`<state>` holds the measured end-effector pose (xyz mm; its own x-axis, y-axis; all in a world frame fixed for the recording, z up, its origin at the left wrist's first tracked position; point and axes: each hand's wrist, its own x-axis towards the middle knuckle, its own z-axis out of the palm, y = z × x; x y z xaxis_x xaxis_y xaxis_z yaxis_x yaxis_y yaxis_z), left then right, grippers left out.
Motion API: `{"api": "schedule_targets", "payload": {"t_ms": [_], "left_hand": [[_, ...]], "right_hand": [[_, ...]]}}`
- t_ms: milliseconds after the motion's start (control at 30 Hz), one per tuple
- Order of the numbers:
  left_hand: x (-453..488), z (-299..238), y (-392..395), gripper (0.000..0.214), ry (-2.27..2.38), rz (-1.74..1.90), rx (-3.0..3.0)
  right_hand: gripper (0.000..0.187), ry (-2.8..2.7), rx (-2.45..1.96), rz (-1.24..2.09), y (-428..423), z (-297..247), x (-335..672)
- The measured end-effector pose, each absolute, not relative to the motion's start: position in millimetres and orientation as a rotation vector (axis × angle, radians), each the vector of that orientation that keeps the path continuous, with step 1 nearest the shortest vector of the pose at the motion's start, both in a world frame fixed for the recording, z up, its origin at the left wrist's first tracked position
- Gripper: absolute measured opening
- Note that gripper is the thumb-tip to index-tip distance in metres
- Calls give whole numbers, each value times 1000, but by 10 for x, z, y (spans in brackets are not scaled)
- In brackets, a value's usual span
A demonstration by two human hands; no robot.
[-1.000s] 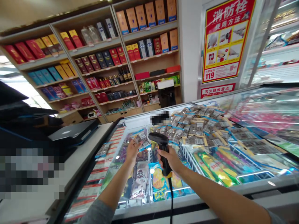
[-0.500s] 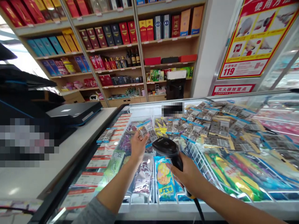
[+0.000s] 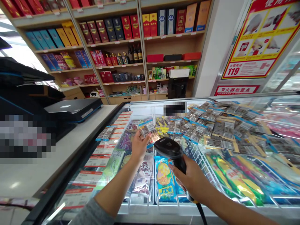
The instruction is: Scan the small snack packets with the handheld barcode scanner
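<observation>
A person's right hand (image 3: 194, 178) has its fingers (image 3: 185, 165) closed around the grip of a black barcode scanner (image 3: 172, 150), whose head tilts up toward the other hand and whose black cord (image 3: 202, 214) drops past the front edge. The left hand (image 3: 139, 145), with a grey sleeve (image 3: 90, 214) at the forearm, is raised with its fingers part open at a small clear packet (image 3: 148, 126); whether they have hold of it, I cannot tell. Both hands are over a glass-topped display freezer (image 3: 192, 215), its wire baskets packed with snack packets (image 3: 217, 125) and a yellow-and-blue bag (image 3: 164, 179) just below the scanner. To the left, a dark laptop (image 3: 72, 109) lies on a white desk (image 3: 58, 147). Beyond, wooden shelves (image 3: 142, 47) carry boxed liquor and bottles, and a red-and-yellow fire-safety poster (image 3: 257, 40) hangs on the right.
</observation>
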<state>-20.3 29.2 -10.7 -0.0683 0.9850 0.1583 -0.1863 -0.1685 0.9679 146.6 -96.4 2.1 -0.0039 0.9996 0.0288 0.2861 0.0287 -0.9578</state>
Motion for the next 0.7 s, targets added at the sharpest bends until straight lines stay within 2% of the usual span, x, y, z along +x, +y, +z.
{"api": "schedule_targets", "payload": {"t_ms": [700], "left_hand": [[-202,-67,258,54,1069,1484,1161]], "right_hand": [[24,-1438,-1388,1024,-980,38,1473]]}}
